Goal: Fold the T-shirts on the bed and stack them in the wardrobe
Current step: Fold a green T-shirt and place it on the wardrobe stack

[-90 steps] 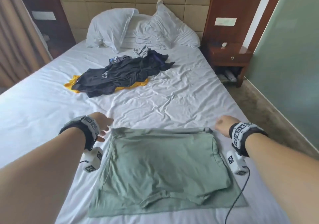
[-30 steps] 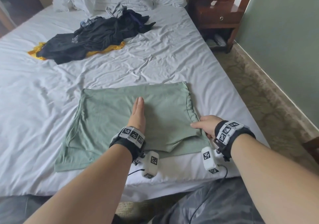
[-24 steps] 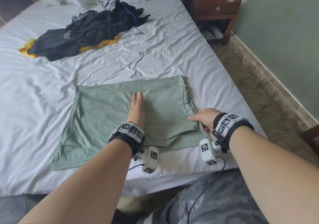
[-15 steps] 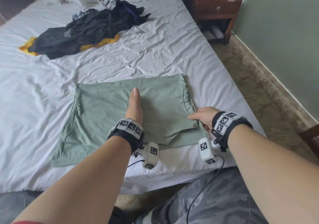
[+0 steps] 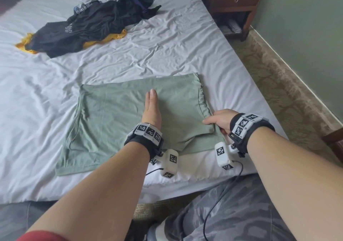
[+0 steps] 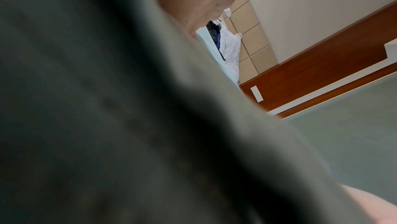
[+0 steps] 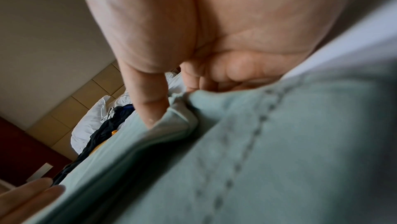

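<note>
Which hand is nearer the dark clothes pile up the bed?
Left. The left hand lies flat mid-shirt on the green T-shirt, below the dark clothes pile; the right hand pinches the shirt's right edge, farther off.

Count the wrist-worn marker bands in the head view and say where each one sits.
2. One band wraps the left wrist over the green T-shirt; the other wraps the right wrist at the shirt's right edge.

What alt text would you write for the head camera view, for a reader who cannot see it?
A person folds a green T-shirt on a white bed: the left hand presses flat on its middle, the right hand pinches its right edge. A pile of dark and yellow clothes lies farther up the bed.
</note>
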{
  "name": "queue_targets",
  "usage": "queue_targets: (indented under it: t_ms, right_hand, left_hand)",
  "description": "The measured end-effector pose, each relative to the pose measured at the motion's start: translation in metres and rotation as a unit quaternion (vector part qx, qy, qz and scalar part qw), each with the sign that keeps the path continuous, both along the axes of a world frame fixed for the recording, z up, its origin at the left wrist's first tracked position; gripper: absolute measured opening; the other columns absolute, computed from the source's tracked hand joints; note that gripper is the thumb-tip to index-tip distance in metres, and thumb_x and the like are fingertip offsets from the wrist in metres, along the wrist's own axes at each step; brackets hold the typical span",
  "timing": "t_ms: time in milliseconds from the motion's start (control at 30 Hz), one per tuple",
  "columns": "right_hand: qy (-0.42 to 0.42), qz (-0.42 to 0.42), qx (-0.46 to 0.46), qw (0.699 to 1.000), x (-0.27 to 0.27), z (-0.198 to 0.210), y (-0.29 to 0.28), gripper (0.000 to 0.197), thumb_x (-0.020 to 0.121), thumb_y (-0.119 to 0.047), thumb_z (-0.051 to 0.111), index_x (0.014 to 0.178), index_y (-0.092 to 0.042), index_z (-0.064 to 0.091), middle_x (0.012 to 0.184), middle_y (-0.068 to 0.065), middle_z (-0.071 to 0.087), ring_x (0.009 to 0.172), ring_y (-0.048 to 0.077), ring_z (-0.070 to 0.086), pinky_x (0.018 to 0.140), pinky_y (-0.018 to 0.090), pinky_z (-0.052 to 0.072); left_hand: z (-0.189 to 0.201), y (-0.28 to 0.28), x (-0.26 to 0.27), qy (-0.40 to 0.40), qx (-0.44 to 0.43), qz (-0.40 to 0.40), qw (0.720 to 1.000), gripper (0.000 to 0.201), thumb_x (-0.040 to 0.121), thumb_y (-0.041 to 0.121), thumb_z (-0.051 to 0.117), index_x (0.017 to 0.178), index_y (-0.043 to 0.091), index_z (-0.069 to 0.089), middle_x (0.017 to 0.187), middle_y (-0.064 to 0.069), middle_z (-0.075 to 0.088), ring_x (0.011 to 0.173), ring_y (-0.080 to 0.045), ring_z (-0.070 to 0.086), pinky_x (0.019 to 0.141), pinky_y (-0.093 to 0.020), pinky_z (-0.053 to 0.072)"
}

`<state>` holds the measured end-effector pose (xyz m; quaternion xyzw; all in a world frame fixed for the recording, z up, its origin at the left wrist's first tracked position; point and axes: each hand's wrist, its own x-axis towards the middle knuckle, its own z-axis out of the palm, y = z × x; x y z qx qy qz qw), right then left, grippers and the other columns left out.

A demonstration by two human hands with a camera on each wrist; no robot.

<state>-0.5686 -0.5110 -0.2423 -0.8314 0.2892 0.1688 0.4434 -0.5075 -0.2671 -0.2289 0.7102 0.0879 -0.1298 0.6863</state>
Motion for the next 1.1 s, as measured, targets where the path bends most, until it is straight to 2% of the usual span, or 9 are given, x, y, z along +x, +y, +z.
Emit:
queue_targets:
  t_ms: [100,200,333,433,533,800,933,1000,1100]
  right_hand:
    - [-0.002,-0.008,0.016,1.0,0.0,0.005,0.003,0.053,0.04,-0.053,0.084,0.068,-0.013,0.064,0.054,0.011,0.055,0.049,0.024,0.049,0.052,0.032,0.038]
    - [-0.026,-0.002,-0.003,1.0,-0.009,0.013,0.006,0.045,0.061,-0.045,0.086,0.082,-0.008,0.071,0.051,0.001,0.058,0.05,0.021,0.05,0.052,0.029,0.038]
    - [-0.094,0.004,-0.051,0.994,-0.019,0.026,0.015,0.05,0.064,-0.042,0.075,0.088,0.001,0.069,0.079,0.018,0.072,0.075,0.035,0.07,0.071,0.044,0.057]
    - [-0.13,0.0,-0.057,0.99,-0.012,0.05,0.029,0.036,0.068,-0.033,0.07,0.077,0.002,0.065,0.066,0.006,0.062,0.064,0.021,0.057,0.06,0.035,0.047]
    - [-0.17,-0.007,-0.032,0.985,0.007,0.089,0.065,0.025,0.073,-0.028,0.066,0.068,-0.005,0.057,0.066,0.006,0.046,0.063,0.017,0.044,0.06,0.031,0.032]
    - [-0.207,0.127,-0.004,0.97,0.074,0.146,0.253,0.026,0.083,-0.016,0.066,0.062,-0.012,0.05,0.055,0.001,0.045,0.053,0.018,0.044,0.049,0.025,0.031]
    - [-0.16,0.25,0.059,0.953,0.07,0.116,0.343,0.026,0.085,-0.033,0.071,0.101,-0.012,0.07,0.085,0.006,0.074,0.063,0.018,0.068,0.056,0.035,0.056]
    - [-0.11,0.266,0.079,0.954,0.064,0.096,0.359,0.049,0.09,-0.036,0.069,0.134,-0.019,0.057,0.099,0.003,0.072,0.056,0.013,0.068,0.043,0.026,0.046]
    - [-0.088,0.259,0.063,0.96,0.063,0.084,0.35,0.057,0.092,-0.029,0.068,0.145,-0.017,0.048,0.098,0.002,0.069,0.053,0.015,0.065,0.038,0.021,0.035]
  left_hand:
    - [0.005,-0.003,-0.008,0.022,-0.059,0.027,0.998,0.139,0.045,0.11,0.036,0.16,0.032,0.027,0.166,0.011,0.025,0.154,-0.01,0.019,0.128,-0.041,0.009]
    - [0.01,-0.006,-0.011,0.044,-0.084,0.041,0.995,0.094,0.086,0.086,0.038,0.161,0.029,0.028,0.167,0.009,0.024,0.153,-0.009,0.02,0.124,-0.034,0.009]
    - [0.02,-0.005,-0.001,0.085,-0.155,0.042,0.983,0.08,0.097,0.076,0.028,0.159,0.026,0.033,0.169,0.002,0.018,0.156,-0.015,0.014,0.125,-0.04,0.007]
    - [0.037,0.008,0.005,0.072,-0.167,0.057,0.982,0.081,0.095,0.079,0.026,0.145,0.021,0.056,0.165,-0.008,0.03,0.153,-0.025,0.027,0.123,-0.047,0.017]
    - [0.061,0.043,0.015,0.058,-0.166,0.078,0.981,0.079,0.1,0.072,0.028,0.141,0.011,0.057,0.152,-0.018,0.048,0.14,-0.035,0.046,0.117,-0.048,0.036]
    - [0.098,0.192,0.033,0.125,-0.052,0.001,0.991,0.075,0.094,0.074,0.046,0.119,0.006,0.066,0.117,-0.019,0.07,0.104,-0.037,0.07,0.089,-0.05,0.059]
    - [0.064,0.243,0.022,0.192,-0.036,-0.014,0.981,0.081,0.079,0.082,0.059,0.102,0.005,0.07,0.098,-0.022,0.07,0.085,-0.036,0.071,0.082,-0.048,0.06]
    - [0.051,0.256,0.016,0.17,0.068,-0.014,0.983,0.059,0.086,0.066,0.067,0.098,0.008,0.074,0.089,-0.012,0.068,0.078,-0.027,0.066,0.076,-0.037,0.058]
    - [0.041,0.266,0.017,0.136,0.199,-0.034,0.97,0.046,0.081,0.055,0.077,0.105,0.016,0.077,0.103,-0.009,0.075,0.092,-0.026,0.07,0.092,-0.041,0.057]
